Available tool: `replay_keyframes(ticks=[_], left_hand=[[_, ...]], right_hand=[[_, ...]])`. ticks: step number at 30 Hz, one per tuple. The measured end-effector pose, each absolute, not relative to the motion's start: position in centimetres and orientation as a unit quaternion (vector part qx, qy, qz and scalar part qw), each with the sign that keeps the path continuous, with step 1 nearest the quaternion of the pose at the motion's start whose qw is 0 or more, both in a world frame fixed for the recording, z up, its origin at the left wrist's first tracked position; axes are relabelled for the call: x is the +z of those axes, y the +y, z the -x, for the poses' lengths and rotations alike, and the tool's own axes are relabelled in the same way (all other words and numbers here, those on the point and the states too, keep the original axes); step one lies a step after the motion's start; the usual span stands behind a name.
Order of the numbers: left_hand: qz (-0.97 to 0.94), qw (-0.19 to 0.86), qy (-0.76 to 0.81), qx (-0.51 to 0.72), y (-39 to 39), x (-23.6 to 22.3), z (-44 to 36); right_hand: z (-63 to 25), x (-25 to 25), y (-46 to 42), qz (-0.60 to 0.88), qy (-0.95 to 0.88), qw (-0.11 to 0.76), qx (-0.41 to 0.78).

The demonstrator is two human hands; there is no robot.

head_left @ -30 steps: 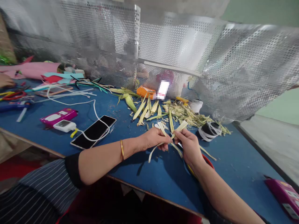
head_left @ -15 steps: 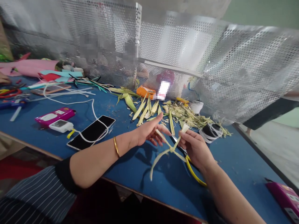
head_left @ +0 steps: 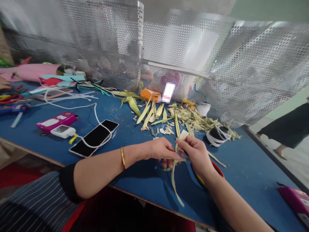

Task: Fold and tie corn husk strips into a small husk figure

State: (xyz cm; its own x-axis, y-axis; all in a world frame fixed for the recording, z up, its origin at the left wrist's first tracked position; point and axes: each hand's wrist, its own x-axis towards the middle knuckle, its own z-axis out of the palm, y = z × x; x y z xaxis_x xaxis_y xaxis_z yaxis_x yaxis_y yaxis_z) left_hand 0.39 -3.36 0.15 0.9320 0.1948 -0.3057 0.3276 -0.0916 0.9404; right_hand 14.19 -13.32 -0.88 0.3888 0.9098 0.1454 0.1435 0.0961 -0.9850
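Observation:
My left hand [head_left: 160,150] and my right hand [head_left: 196,153] meet over the blue table [head_left: 149,180], both pinching pale yellow-green leaf strips [head_left: 175,161]. One strip stands up between my right fingers and another hangs down toward the table's near edge. My left wrist wears a gold bangle [head_left: 123,157]. Under my right wrist lie scissors with red and yellow handles [head_left: 214,167], mostly hidden.
A heap of leaf strips and cuttings [head_left: 178,117] lies beyond my hands, with a black spool wound in white tape [head_left: 216,135] at its right. A phone [head_left: 95,137] on a white cable, pink devices [head_left: 58,120] and coloured paper are at the left. Perforated metal screens [head_left: 183,58] wall the back. A person's legs [head_left: 287,129] show at the right.
My left hand, open half a second ago, has closed back on the strips beside my right hand. The crossed strips now hang lower. A person has walked into view at the right.

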Motion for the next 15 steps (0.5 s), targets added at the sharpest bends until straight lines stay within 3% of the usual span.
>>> replay_keyframes(ticks=[4, 10, 15], left_hand=[[-0.757, 0.624, 0.192, -0.017, -4.0, -0.2, -0.7], [-0.721, 0.666, 0.189, -0.015, -4.2, -0.5, -1.0], [-0.693, 0.669, 0.262, 0.052, -3.7, 0.0, -1.0]], right_hand=[[-13.8, -1.1, -13.5, 0.596, -0.457, 0.593, 0.29], [-13.8, -1.3, -14.0, 0.597, -0.485, 0.587, 0.252], [-13.7, -0.6, -14.9, 0.632, -0.522, 0.57, 0.062]])
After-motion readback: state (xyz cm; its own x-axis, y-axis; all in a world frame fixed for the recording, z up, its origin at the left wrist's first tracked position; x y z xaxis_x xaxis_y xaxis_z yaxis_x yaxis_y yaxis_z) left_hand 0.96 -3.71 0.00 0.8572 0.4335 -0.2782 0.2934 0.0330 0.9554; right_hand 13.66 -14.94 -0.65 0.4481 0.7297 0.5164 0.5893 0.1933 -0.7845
